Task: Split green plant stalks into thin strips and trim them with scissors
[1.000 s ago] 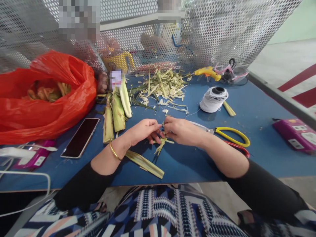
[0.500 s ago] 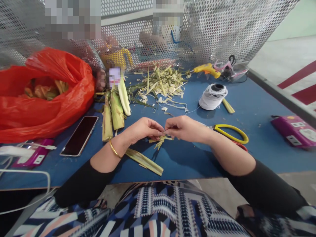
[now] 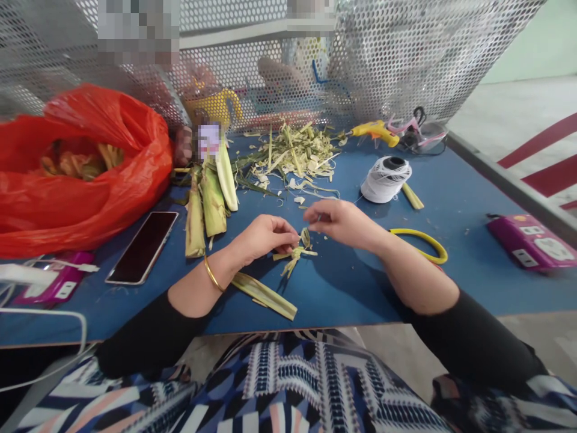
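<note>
My left hand [image 3: 273,234] is closed in a pinch on the top of a small tied bundle of husk strips [image 3: 295,255]. Pale green ends of the bundle spread out below the fingertips, and a curled greenish piece stands beside them. Just to the right, my right hand [image 3: 336,219] is off the bundle, its thumb and fingers apart with nothing visible between them. A flat strip of husk [image 3: 265,294] lies on the blue table below my left wrist. Beyond my right hand stands a spool of white thread [image 3: 386,180].
Left are a red plastic bag [image 3: 139,150], a phone [image 3: 143,246] and several husk pieces [image 3: 211,204]. Shredded husk [image 3: 300,150] lies along the back by a perforated metal screen [image 3: 387,54]. Right are a yellow glue gun [image 3: 376,131], a yellow-handled tool [image 3: 424,240] and a purple power strip [image 3: 532,240].
My right hand has let go at the bundle and moved slightly up and right, its fingers parting. A curled piece at the bundle's top now shows. My left hand keeps its pinch.
</note>
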Demonstrator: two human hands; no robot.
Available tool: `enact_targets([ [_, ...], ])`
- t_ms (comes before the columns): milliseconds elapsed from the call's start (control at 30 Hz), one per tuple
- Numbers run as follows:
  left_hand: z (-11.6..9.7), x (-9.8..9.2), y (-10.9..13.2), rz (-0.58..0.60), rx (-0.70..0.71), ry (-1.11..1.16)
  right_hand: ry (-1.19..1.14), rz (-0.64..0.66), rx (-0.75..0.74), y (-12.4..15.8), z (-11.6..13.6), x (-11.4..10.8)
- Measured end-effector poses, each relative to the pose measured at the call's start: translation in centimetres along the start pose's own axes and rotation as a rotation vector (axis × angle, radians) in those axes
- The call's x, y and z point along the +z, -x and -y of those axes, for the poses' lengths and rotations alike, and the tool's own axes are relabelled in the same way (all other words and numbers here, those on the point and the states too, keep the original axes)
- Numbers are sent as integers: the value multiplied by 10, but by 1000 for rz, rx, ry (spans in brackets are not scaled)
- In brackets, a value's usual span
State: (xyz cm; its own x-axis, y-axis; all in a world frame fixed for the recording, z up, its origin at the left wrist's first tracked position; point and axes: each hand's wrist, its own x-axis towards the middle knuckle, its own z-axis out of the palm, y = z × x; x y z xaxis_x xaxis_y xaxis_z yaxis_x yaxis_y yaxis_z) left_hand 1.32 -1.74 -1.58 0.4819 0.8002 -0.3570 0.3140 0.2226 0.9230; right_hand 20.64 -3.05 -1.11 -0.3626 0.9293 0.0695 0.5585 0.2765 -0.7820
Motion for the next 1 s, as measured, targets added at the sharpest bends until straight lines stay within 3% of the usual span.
enact_targets([
  [100, 1, -1, -1, 24, -6, 40, 299, 167, 14, 1, -2, -1],
  [267, 2, -1, -2, 35, -17, 71, 421, 168, -21, 0, -2, 10],
  [333, 2, -1, -2, 44, -20, 78, 497, 133, 13, 1, -3, 10],
  [433, 3, -2, -2, 62, -8, 111, 622, -51, 96, 2, -2, 4],
  [533, 4, -2, -3, 76, 14, 137, 487, -182, 44, 2, -1, -1],
  [733, 7, -3, -5, 108, 48, 135, -6, 77, 17, -4, -4, 4],
  [833, 8, -3, -5, 117, 47, 132, -9, 106, -13, -4, -5, 9],
  [1000, 7, -2, -5, 109, 30, 137, 160, 1, -137, -1, -4, 13],
])
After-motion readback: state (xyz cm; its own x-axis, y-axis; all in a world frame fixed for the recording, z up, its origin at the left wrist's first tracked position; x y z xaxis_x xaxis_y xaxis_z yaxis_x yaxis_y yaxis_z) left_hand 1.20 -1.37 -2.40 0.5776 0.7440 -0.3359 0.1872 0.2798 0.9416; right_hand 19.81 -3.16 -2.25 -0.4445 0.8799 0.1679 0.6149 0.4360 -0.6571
